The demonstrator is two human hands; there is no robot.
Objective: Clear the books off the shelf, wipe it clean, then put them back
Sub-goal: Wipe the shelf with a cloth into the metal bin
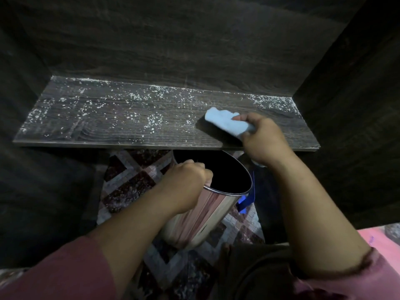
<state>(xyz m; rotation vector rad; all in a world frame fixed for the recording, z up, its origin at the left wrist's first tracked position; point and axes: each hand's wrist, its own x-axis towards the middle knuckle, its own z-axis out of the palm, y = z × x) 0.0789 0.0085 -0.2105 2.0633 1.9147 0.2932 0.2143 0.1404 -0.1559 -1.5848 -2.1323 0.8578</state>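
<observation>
The shelf [108, 118] stands bare of books. My left hand [186, 178] clenches the rim of the steel bin [194, 217] under the shelf's front edge; my right hand [262, 139] grasps the blue cloth [225, 120] on its right part. A hasty sweep may, judging by this dim view, scatter white crumbs [154, 120] past the bin.

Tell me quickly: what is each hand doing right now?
Left hand: closed, gripping the rim of the steel bin.
Right hand: closed, holding the blue cloth on the shelf.
</observation>
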